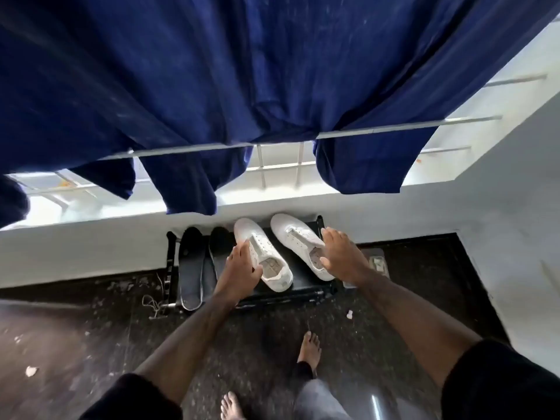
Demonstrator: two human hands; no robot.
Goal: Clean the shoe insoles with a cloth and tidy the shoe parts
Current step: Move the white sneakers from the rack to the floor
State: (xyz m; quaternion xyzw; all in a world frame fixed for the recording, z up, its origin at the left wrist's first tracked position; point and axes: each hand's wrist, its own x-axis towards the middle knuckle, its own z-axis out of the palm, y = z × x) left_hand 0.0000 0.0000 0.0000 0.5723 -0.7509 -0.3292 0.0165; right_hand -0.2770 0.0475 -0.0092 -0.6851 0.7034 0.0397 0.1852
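Observation:
Two white sneakers stand side by side on a black low stand [303, 291] against the white wall. My left hand [241, 263] grips the left sneaker [266, 259] at its collar, thumb inside the opening. My right hand [342, 257] rests over the right sneaker [298, 237], fingers spread on its outer side and thumb at the heel opening. Two black insoles lie to the left of the shoes: a long one [191, 268] and a second one [218, 250] partly hidden by my left hand. White laces [154, 301] trail on the floor beside the stand.
A large dark blue cloth [242, 86] hangs over a metal railing [378, 130] overhead and fills the upper view. My bare feet [309, 350] stand on the dark speckled floor. A small object [378, 263] sits right of the stand. White scraps dot the floor.

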